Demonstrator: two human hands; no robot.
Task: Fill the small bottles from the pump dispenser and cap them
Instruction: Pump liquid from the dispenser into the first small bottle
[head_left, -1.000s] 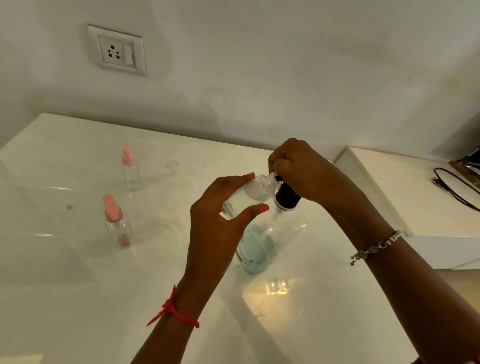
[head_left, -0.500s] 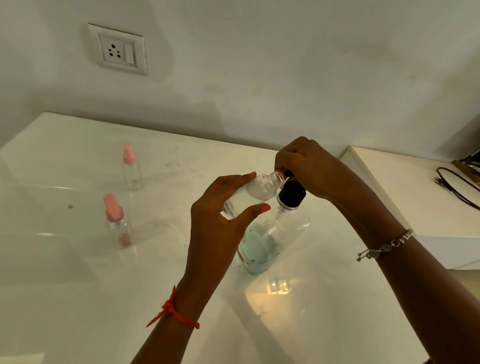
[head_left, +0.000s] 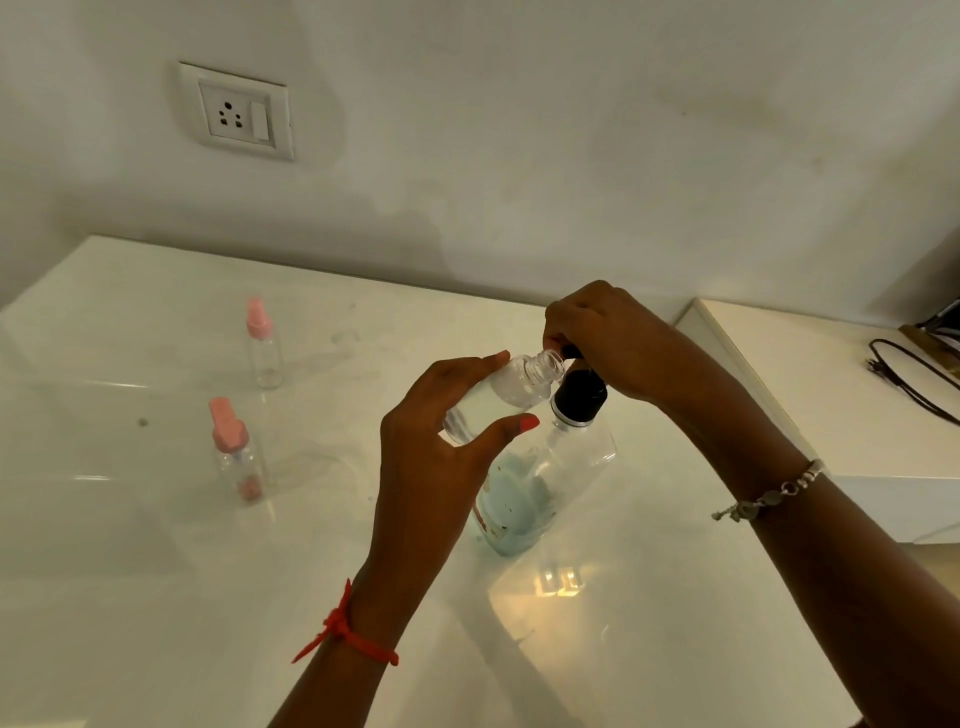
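Two pink-capped bottles (head_left: 236, 457) stand unmoved at the left of the worktop (head_left: 156, 571). The left hand (head_left: 431, 457) pinches the open small bottle (head_left: 498, 400) between thumb and fingers, tilted, mouth at the spout. The right hand (head_left: 623, 343), curled over the top of the pump dispenser (head_left: 545, 478), has risen, baring the black collar (head_left: 579, 392). That stroke looks released, and another is probably needed.

I've got the uncapped small bottle (head_left: 493, 402), clear, tilted, mouth at the nozzle of the pump dispenser (head_left: 561, 467), which stands upright, black-collared, with blue liquid low inside. To the left stand the near pink-capped bottle (head_left: 239, 462) and the far pink-capped bottle (head_left: 265, 356), both upright and apart.
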